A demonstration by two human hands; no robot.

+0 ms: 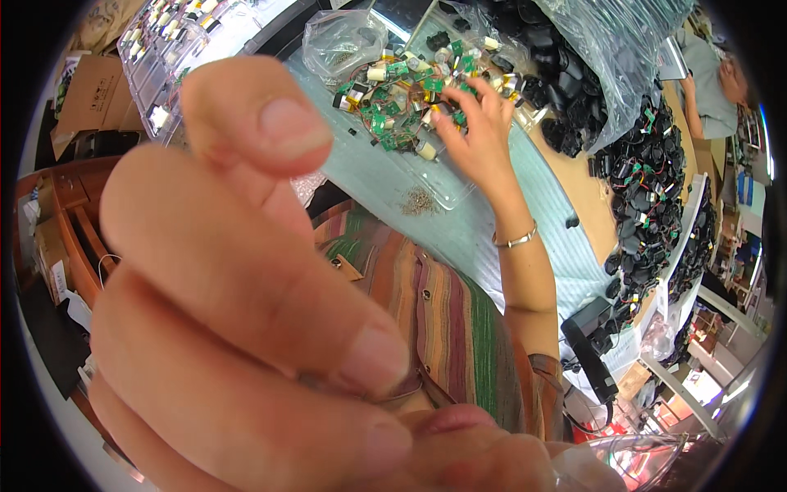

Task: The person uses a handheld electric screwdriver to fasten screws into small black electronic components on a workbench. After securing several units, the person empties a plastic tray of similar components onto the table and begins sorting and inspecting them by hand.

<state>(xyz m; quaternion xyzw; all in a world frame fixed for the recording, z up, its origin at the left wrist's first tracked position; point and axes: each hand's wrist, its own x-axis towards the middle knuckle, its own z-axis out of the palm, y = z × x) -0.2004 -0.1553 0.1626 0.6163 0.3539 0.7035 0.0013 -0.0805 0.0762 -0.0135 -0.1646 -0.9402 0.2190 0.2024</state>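
My left hand (238, 279) is raised very close to the camera and fills the left half of the view. Its fingers are bent and held together, and whatever lies inside them is hidden. My right hand (484, 135), with a thin bracelet (515, 239) on the wrist, reaches out over the light mat. Its spread fingertips touch a pile of small green circuit boards (393, 94) with wires and white parts, lying on a clear plastic tray (447, 184). A small heap of tiny screws (420, 201) sits near the tray's front edge.
A clear bag (344, 41) lies behind the boards. Piles of black parts (648, 189) and a large plastic bag (611, 49) of them line the right. Clear compartment trays (168, 41) and a cardboard box (90, 94) sit far left. Another person (713, 82) works at top right.
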